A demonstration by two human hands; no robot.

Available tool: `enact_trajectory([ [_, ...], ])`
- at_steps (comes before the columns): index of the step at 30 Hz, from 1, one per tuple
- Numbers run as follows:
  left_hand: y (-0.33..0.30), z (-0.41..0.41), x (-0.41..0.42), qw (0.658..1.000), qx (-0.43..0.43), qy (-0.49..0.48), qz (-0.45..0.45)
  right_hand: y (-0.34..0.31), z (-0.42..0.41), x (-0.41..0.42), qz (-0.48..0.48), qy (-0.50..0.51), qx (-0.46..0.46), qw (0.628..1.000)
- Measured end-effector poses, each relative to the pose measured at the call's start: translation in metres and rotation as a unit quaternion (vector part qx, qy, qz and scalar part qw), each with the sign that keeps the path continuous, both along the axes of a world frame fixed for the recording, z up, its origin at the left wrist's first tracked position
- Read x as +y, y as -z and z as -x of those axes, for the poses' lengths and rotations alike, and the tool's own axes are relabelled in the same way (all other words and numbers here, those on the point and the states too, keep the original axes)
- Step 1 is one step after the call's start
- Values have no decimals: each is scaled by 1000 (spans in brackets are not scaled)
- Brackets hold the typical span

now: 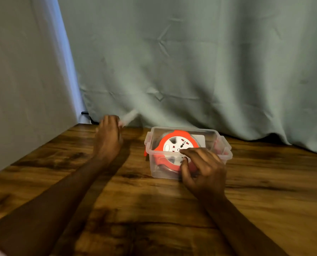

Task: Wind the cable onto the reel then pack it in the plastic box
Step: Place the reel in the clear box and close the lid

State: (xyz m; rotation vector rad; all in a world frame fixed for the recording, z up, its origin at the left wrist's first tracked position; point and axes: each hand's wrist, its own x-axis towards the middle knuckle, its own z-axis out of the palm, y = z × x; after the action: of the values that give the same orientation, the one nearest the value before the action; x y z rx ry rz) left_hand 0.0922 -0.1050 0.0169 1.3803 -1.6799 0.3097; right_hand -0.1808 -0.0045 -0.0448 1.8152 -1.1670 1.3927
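My right hand [200, 169] pinches the near edge of the orange reel [172, 145], which leans tilted inside the clear box [226, 150], likely to seat it. Far left, my left hand [108, 133] grips a blurred pale piece [129, 116], keeping it aside.

left hand [108, 137] and right hand [203, 169] bare, forearms [61, 191] uncovered throughout.

Single head-worn view — wide-angle, angled forward and down, close over the table [154, 209], curtain [191, 61] straight ahead
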Motion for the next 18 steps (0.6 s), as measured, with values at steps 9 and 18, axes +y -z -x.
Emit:
enact_trajectory([
  [9,-94,20,59,928,326,90,157,-24,-4,5,-12,-63,-103,993],
  [18,-76,63,56,752,591,218,-193,-100,35,-8,-174,-134,-498,839],
])
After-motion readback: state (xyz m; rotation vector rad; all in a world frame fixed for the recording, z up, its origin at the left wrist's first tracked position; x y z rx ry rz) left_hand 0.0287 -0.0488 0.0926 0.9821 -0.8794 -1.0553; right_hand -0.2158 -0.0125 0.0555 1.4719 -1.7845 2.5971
